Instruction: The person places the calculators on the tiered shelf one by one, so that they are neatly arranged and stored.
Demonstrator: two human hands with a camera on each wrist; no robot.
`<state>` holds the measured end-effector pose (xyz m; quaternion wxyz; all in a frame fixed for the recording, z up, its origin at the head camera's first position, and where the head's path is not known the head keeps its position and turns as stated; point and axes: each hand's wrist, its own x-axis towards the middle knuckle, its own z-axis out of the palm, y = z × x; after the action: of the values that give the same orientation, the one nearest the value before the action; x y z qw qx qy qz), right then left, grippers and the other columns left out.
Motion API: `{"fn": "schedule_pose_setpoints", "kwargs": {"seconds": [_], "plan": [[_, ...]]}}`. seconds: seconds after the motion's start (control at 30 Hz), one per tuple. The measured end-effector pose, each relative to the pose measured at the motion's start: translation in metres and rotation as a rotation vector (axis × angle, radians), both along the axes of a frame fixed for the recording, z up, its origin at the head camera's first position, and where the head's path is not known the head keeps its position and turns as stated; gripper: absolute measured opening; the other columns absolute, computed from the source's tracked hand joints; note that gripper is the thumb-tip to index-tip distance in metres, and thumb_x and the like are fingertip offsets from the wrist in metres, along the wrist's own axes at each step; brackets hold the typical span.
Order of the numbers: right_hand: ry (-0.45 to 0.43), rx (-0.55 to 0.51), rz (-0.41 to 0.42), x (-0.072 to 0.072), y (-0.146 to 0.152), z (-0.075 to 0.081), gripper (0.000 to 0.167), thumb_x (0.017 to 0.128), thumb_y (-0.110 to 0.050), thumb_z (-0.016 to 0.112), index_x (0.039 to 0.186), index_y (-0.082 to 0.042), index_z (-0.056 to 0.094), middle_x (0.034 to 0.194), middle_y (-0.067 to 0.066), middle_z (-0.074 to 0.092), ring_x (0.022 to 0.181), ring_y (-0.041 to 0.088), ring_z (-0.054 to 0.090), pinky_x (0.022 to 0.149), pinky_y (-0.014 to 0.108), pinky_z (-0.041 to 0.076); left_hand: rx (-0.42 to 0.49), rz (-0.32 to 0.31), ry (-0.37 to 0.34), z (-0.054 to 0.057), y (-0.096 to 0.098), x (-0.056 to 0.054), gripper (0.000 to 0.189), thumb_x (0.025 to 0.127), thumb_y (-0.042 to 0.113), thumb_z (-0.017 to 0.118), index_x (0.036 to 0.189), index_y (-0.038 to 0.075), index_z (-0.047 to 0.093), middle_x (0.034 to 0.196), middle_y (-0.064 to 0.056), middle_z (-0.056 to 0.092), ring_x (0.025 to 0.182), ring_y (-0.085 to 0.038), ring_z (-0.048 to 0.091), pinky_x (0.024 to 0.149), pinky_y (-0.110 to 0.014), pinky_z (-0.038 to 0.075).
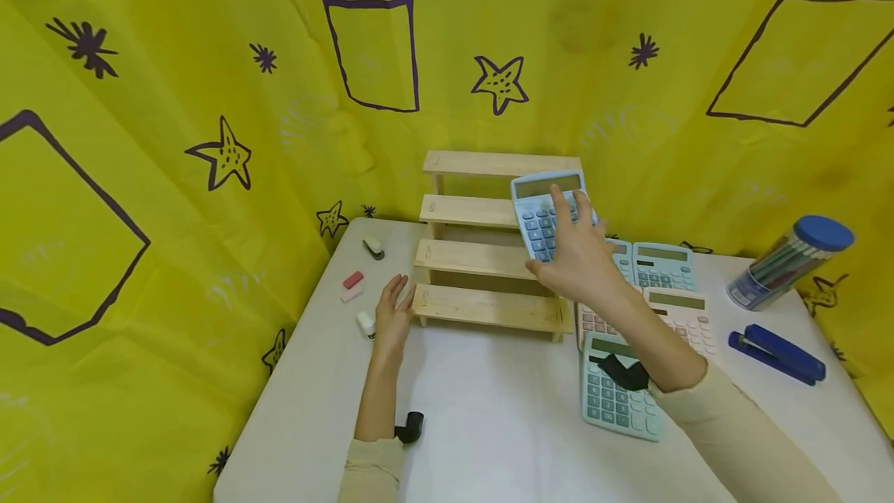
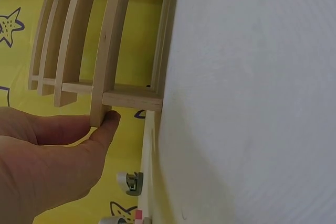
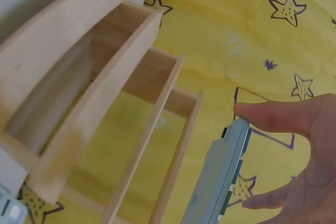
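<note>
Blue calculator (image 1: pixel 536 225) | display end up | long axis seemingly leaning | right grip (image 1: pixel 583 256) holding it

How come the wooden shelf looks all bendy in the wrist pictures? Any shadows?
Left wrist: the wooden shelf seems bowed, probably by the lens, and a soft shadow lies on the white table; right wrist: the shelf's nearest board curves too; head: it all looks almost straight.
</note>
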<state>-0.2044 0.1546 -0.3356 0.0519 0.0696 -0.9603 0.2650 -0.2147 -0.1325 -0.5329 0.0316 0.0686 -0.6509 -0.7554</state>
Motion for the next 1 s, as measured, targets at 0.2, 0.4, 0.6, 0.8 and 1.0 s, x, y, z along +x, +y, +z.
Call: {"fn": "schedule_pose_setpoints", "kwargs": {"seconds": [0.2, 0.4, 0.6, 0.8, 1.0], "plan": [[-0.009, -0.004, -0.022, -0.041, -0.041, 0.012, 0.116, 0.080, -0.024, 0.080, 0.168, -0.016, 0.005, 0.168, 0.033, 0.001, 0.139, 0.078, 0.011, 0.098, 0.092, 0.018, 0.020, -0.006, -0.013, 0.000, 0.001, 0.000, 0.078, 0.089, -0.025, 0.036, 0.162, 0.000, 0.026, 0.166, -0.019, 0.033, 0.147, -0.038, 0.043, 0.094, -0.023, 0.047], [-0.017, 0.003, -0.049, -0.085, -0.083, 0.019, 0.113, 0.075, -0.018, 0.072, 0.167, -0.010, 0.008, 0.165, 0.037, 0.005, 0.136, 0.080, 0.013, 0.098, 0.092, 0.020, 0.025, -0.015, 0.014, 0.001, 0.000, 0.000, 0.076, 0.089, -0.025, 0.036, 0.162, -0.004, 0.024, 0.166, -0.024, 0.031, 0.147, -0.043, 0.041, 0.084, -0.020, 0.045], [-0.068, 0.046, -0.110, -0.121, -0.119, 0.018, 0.113, 0.080, -0.026, 0.071, 0.168, -0.014, 0.002, 0.168, 0.033, 0.005, 0.140, 0.077, 0.012, 0.103, 0.087, 0.023, 0.028, -0.009, 0.016, 0.003, -0.001, 0.001, 0.075, 0.090, -0.025, 0.036, 0.161, -0.003, 0.025, 0.166, -0.022, 0.032, 0.147, -0.042, 0.041, 0.089, -0.023, 0.045], [-0.109, 0.087, -0.165, -0.142, -0.144, 0.014, 0.114, 0.086, -0.038, 0.073, 0.169, -0.014, -0.002, 0.168, 0.033, 0.006, 0.141, 0.075, 0.015, 0.105, 0.085, 0.025, 0.035, -0.007, 0.015, 0.002, 0.000, 0.001, 0.076, 0.089, -0.025, 0.037, 0.161, -0.003, 0.026, 0.165, -0.022, 0.033, 0.147, -0.041, 0.042, 0.100, -0.026, 0.047], [-0.059, 0.152, -0.202, -0.155, -0.157, 0.009, 0.112, 0.090, -0.046, 0.072, 0.168, -0.010, 0.000, 0.166, 0.036, 0.010, 0.137, 0.076, 0.024, 0.105, 0.079, 0.034, 0.040, -0.009, 0.014, 0.003, -0.001, 0.001, 0.076, 0.089, -0.025, 0.037, 0.161, -0.003, 0.026, 0.166, -0.021, 0.033, 0.147, -0.041, 0.042, 0.082, -0.020, 0.045]]}}
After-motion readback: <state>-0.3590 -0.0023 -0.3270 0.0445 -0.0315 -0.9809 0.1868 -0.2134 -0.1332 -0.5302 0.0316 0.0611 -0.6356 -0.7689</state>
